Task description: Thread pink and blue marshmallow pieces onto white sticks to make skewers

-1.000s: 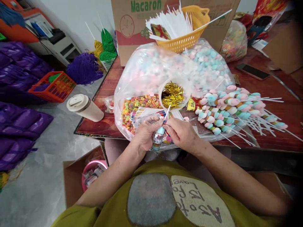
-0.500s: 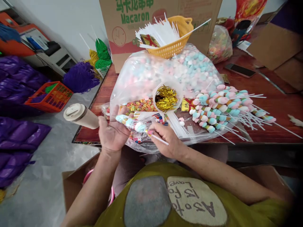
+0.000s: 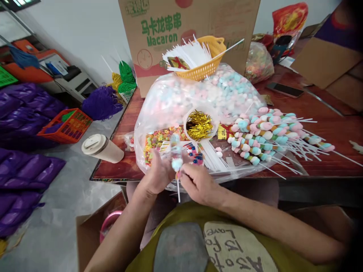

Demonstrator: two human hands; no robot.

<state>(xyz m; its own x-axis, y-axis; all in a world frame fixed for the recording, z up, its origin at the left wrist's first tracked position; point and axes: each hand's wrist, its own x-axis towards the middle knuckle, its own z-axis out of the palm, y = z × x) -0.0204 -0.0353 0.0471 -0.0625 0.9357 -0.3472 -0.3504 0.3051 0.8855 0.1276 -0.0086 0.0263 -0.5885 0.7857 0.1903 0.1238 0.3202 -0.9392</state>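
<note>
- Pinching firmly, the right hand [image 3: 198, 185] holds the lower end of a candy skewer [image 3: 177, 164], just off centre toward six o'clock; the left hand [image 3: 159, 172], blurred, spreads beside it, contact unclear.
- Red-brown wooden table [image 3: 331, 132], grey floor [image 3: 85, 192]; cardboard box [image 3: 195, 22] at twelve.
- Crinkled gold tinsel [image 3: 200, 124] near centre; puffy, pastel finished skewers [image 3: 263, 132] at three.
- Candy skewer: pale-blue puff, blurred top, white stick [image 3: 178, 190] toward six.

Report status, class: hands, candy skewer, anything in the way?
Right hand pinching candy skewer just above its bare stick. Left hand close alongside, blurred, grip unclear. Gold strips beyond, apparently not blocking.
</note>
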